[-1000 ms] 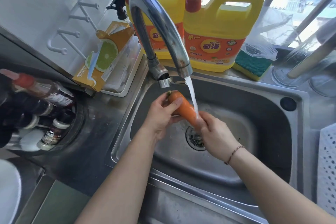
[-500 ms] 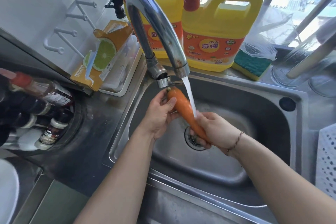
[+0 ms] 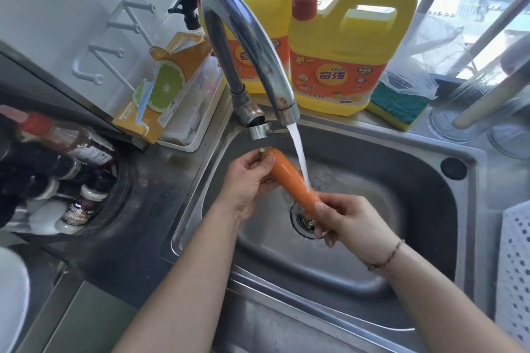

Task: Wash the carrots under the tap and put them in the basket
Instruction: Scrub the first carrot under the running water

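An orange carrot [image 3: 289, 178] slants over the steel sink [image 3: 372, 272], with water from the curved tap [image 3: 246, 37] running onto its middle. My left hand [image 3: 246, 180] grips its thick stem end, thumb on top. My right hand [image 3: 350, 221] holds the thin lower end above the drain [image 3: 301, 222]. A white perforated basket [image 3: 513, 266] shows at the right edge of the head view, beside the sink.
Two yellow detergent jugs [image 3: 341, 57] stand behind the tap, a green sponge [image 3: 398, 106] to their right. An orange box [image 3: 160, 89] in a white tray lies left of the tap. Sauce bottles [image 3: 66, 157] crowd the far left. Glassware [image 3: 473, 112] sits at back right.
My right hand has slid down the carrot from its middle to its thin end, baring more of it to the stream. The left hand keeps its hold on the stem end.
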Demonstrator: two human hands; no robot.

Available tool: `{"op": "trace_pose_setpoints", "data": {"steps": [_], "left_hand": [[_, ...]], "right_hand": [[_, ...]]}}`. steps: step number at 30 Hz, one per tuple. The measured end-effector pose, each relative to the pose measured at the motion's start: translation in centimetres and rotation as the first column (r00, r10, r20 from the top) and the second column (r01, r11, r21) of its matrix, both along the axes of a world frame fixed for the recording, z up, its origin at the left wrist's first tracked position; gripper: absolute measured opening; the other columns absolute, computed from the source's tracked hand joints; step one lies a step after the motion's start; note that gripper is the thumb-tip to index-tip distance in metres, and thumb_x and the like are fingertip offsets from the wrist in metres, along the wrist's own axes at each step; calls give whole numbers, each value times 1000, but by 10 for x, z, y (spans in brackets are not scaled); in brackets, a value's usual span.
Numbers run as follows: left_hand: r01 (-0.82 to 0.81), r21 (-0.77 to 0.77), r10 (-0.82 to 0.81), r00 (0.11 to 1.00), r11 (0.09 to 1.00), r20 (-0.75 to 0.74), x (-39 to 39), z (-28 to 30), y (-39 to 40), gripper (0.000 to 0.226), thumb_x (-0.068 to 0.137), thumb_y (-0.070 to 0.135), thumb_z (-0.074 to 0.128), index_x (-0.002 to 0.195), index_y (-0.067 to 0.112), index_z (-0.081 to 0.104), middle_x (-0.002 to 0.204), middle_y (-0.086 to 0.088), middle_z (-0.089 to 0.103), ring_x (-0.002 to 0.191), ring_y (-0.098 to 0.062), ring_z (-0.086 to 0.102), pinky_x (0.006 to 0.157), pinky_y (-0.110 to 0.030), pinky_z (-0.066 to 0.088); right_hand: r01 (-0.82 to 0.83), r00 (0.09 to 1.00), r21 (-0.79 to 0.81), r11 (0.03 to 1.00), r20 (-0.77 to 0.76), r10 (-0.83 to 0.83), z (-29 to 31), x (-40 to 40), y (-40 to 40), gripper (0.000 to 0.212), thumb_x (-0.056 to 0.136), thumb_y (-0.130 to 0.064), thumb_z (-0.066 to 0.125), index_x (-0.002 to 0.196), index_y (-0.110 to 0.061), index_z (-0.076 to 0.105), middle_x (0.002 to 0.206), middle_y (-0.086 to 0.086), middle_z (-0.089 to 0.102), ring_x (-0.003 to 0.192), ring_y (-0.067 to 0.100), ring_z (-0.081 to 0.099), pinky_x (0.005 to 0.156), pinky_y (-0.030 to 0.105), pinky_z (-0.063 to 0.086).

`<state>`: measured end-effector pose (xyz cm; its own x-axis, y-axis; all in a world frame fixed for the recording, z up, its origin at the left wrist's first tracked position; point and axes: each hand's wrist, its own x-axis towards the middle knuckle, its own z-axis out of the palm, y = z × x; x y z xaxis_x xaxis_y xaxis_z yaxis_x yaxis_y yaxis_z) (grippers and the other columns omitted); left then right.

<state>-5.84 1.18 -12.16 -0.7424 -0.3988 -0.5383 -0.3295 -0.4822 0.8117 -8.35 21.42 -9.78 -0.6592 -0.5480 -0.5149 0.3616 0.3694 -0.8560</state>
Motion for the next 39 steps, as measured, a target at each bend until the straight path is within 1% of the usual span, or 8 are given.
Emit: {"op": "trace_pose_setpoints", "data": {"steps": [6, 10, 15, 19, 22, 28, 35, 39], "left_hand": [[-67, 137, 87, 985, 988, -150, 8, 3, -18, 37, 82, 15, 60, 117, 3, 58, 100, -13, 71, 90, -20, 72, 74, -35, 61], [-4, 238, 67, 963, 971, -259, 18, 1, -23, 39, 91, 10, 54, 129, 1, 53, 128, -24, 62, 118, -34, 63, 93, -44, 57], [73, 305, 3, 970, 949, -241, 25, 5, -13, 48, 83, 37, 68, 128, 24, 55, 137, -21, 55, 117, -38, 62, 84, -54, 56], [9, 223, 26, 988, 975, -152, 23, 7, -2, 32, 85, 35, 60, 116, 24, 58, 134, -32, 54, 99, -33, 69, 72, -44, 60], [15, 215, 21, 987, 977, -161, 23, 10, 5, 35, 85, 32, 58, 117, 21, 56, 122, -26, 58, 90, -28, 72, 66, -40, 60], [-44, 139, 58, 993, 989, -100, 20, 10, 10, 27, 86, 31, 59, 110, 21, 56, 118, -23, 62, 89, -27, 71, 61, -38, 60], [-133, 87, 136, 990, 987, -29, 15, 14, -3, 7, 99, 23, 54, 102, 17, 57, 96, -10, 66, 85, -24, 69, 58, -42, 61], [-153, 85, 153, 988, 985, 6, 15, 14, 0, 8, 98, 24, 57, 103, 17, 57, 105, -14, 64, 95, -28, 67, 59, -42, 61]], "right_hand": [[379, 907, -85, 921, 229, -352, 9, 9, 8, 14, 89, 9, 62, 95, 1, 70, 81, 24, 74, 73, 26, 74, 66, 24, 61], [471, 875, -83, 878, 167, -454, 8, 12, 12, 12, 79, 12, 71, 87, 4, 72, 77, 21, 74, 74, 31, 75, 68, 28, 62], [454, 857, -29, 891, -260, -445, -1, 20, 12, 22, 72, 9, 80, 72, -13, 76, 72, 1, 76, 69, 13, 73, 69, 24, 58], [405, 882, -26, 914, -251, -398, -2, 15, 14, 24, 74, 4, 80, 84, -17, 75, 77, -4, 76, 72, 10, 72, 68, 21, 57], [262, 925, 132, 956, -316, -211, -5, 7, 6, 19, 79, -20, 80, 98, -26, 77, 78, -7, 76, 73, 11, 72, 74, 31, 59], [142, 861, 306, 942, -507, 35, 6, -5, -9, 17, 85, -39, 73, 92, -25, 79, 63, -7, 68, 61, 3, 60, 56, 12, 41], [-115, 931, 156, 981, -327, 162, 7, -11, 4, 35, 96, -1, 56, 127, -14, 65, 56, -4, 63, 52, 6, 57, 61, 21, 52], [-34, 963, 81, 996, -262, 54, 7, -8, 3, 35, 94, 4, 56, 123, -13, 65, 57, 2, 66, 53, 7, 58, 61, 16, 49]]}}
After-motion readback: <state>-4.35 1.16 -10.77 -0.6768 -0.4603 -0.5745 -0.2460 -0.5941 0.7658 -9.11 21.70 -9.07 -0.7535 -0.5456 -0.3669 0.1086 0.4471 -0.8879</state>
